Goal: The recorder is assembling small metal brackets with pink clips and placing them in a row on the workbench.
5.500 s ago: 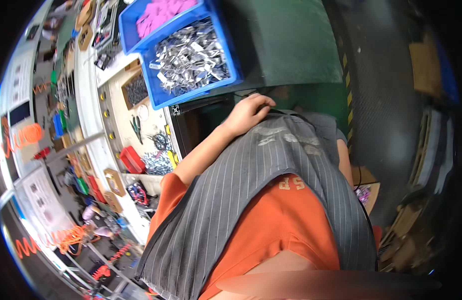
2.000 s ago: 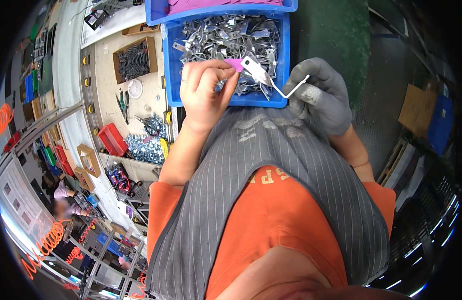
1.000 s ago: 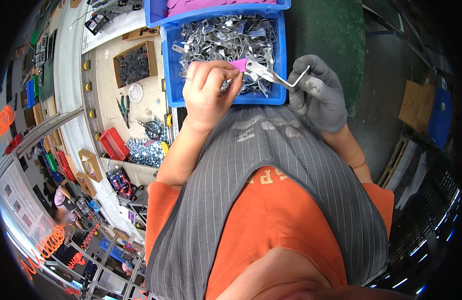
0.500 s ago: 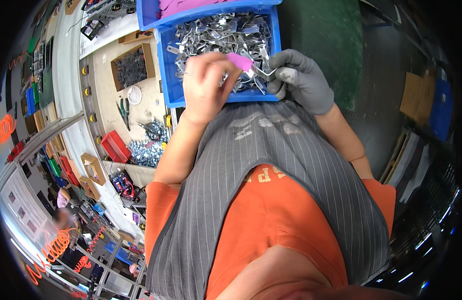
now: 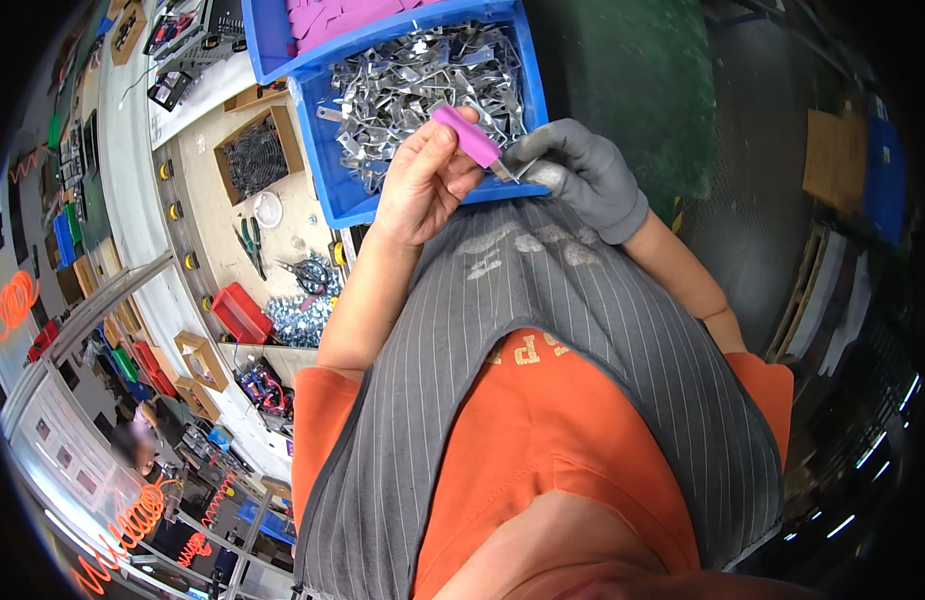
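My bare left hand (image 5: 423, 185) pinches a small purple strip (image 5: 467, 137) between thumb and fingers. A bent metal bracket (image 5: 506, 172) shows at the strip's lower right end; whether the strip wraps round it or lies against it I cannot tell. My right hand (image 5: 588, 182), in a grey glove, grips the bracket's other end with thumb and forefinger. Both hands are over the near edge of a blue bin (image 5: 345, 212) holding a heap of loose metal brackets (image 5: 408, 85).
Beyond it, another blue bin (image 5: 268, 50) holds purple pieces (image 5: 348, 18). On the workbench to the left are a cardboard box of black parts (image 5: 253, 155), green-handled pliers (image 5: 251, 245), a red tray (image 5: 243, 313) and a pile of small metal parts (image 5: 303, 318). A person (image 5: 138, 440) is farther left.
My left hand has turned, bringing the purple strip lower and longer into view against the bracket. My right hand has shifted slightly left and down, still gripping the bracket.
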Available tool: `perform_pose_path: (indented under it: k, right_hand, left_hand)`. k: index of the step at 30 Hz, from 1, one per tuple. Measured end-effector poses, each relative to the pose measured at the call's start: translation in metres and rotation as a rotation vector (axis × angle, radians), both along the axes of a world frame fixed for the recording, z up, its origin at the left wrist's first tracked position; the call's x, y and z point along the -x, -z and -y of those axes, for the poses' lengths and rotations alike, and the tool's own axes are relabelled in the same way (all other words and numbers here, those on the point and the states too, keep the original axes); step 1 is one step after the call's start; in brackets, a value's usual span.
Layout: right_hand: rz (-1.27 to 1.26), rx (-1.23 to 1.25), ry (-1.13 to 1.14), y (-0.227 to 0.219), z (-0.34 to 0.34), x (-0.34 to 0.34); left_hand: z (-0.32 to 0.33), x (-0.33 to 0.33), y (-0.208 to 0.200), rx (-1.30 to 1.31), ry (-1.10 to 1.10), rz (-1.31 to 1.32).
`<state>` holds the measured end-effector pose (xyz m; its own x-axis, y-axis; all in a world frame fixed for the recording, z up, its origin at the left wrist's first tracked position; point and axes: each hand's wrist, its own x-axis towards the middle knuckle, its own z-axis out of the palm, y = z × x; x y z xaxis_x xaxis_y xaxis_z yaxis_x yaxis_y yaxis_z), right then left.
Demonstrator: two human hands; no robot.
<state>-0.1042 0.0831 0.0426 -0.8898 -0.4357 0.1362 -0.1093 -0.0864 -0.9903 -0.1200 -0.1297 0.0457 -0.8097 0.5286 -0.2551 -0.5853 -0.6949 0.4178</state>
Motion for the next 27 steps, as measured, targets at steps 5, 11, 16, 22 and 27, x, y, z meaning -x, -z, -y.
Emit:
perform_pose_path:
  k: [5,11,16,22,27]
  right_hand:
    - [-0.340,-0.247,0.214,-0.009,-0.001,0.007]
    - [-0.261,-0.284,0.205,-0.009,-0.003,0.008]
    - [-0.173,-0.335,0.481,0.030,-0.018,0.009]
    - [0.119,-1.003,0.489,0.138,-0.084,0.013]
    - [-0.103,-1.000,0.624,0.097,-0.061,0.043]
  left_hand:
    - [-0.002,0.003,-0.001,0.121,0.052,0.002]
    - [-0.007,0.007,0.002,0.200,0.085,0.015]
    - [-0.006,0.007,0.018,0.512,0.058,0.009]
    - [0.028,-0.014,0.043,0.975,0.120,-0.084]
    - [0.054,-0.017,0.041,1.096,-0.049,-0.058]
